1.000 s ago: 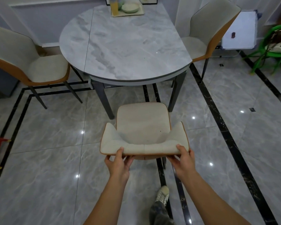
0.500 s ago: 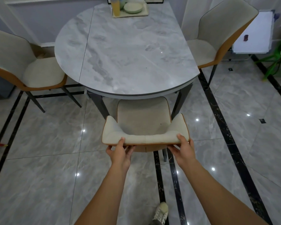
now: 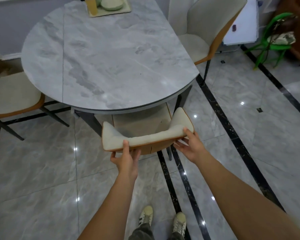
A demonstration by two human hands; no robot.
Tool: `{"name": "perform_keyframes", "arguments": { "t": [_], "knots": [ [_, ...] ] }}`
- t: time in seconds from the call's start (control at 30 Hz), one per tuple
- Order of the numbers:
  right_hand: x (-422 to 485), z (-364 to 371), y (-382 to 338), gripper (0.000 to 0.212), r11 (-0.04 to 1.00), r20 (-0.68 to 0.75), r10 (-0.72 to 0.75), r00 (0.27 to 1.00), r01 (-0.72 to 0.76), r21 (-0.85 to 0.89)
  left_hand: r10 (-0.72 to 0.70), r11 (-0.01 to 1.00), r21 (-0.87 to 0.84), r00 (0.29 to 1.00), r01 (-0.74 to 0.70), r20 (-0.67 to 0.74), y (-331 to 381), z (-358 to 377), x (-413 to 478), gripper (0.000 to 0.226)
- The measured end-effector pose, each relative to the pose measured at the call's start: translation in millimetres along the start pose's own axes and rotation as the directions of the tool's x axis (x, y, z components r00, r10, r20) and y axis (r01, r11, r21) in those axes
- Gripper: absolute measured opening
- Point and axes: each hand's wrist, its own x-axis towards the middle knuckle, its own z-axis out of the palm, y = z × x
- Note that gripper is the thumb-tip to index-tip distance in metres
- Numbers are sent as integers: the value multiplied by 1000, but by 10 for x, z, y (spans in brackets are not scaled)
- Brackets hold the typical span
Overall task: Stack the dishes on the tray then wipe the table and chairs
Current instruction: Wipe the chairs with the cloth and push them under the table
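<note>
Left hand (image 3: 126, 158): arm extended forward, thumb laid over the padded top edge of the chair (image 3: 142, 138) back, fingers pressed together behind the orange shell, pinching the back left of centre. Right hand (image 3: 190, 146): arm extended, thumb on the top edge at the back's right corner, fingers slightly spread under the shell, likewise pinching it. Surroundings: a left chair (image 3: 12, 94) stands beside the table (image 3: 111, 58). A tray (image 3: 111, 13) at the far edge carries a bowl (image 3: 112, 4). A right chair (image 3: 206, 28) stands at the table's right side and a green chair (image 3: 274, 40) farther right. The tabletop's near edge covers the seat front. The chair faces the table, back toward the person. The back's long axis runs left to right, right end angled toward the table.
</note>
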Motion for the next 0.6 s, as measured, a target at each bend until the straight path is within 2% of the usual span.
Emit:
{"name": "perform_keyframes", "arguments": {
  "t": [0.07, 0.17, 0.23, 0.3, 0.4, 0.6],
  "knots": [
    [-113, -139, 52, 60, 1000, -1, 24, 1000, -24, -15, -17, 994, 111, 998, 11, 57, -127, -125, -41, 78],
    [-347, -505, 204, 76, 1000, -63, 14, 998, -12, 23, -178, 934, 331, 977, 131, 116, -392, -259, -116, 81],
    [-573, -864, 319, 74, 997, -127, -3, 992, 12, 72, -299, 856, 477, 945, 202, 135, -606, -276, -196, 65],
    [-823, -1263, 440, 62, 991, -200, -6, 980, 33, 131, -388, 779, 583, 908, 231, 159, -798, -243, -300, 53],
    [-1326, -1964, 634, 45, 966, -334, -13, 942, 98, 241, -500, 669, 710, 840, 220, 211, -1160, -138, -584, 43],
    [-2369, -3232, 1080, 43, 862, -584, 0, 811, 296, 411, -656, 441, 894, 707, 76, 264, -2086, -23, -1406, 32]
  ]
}}
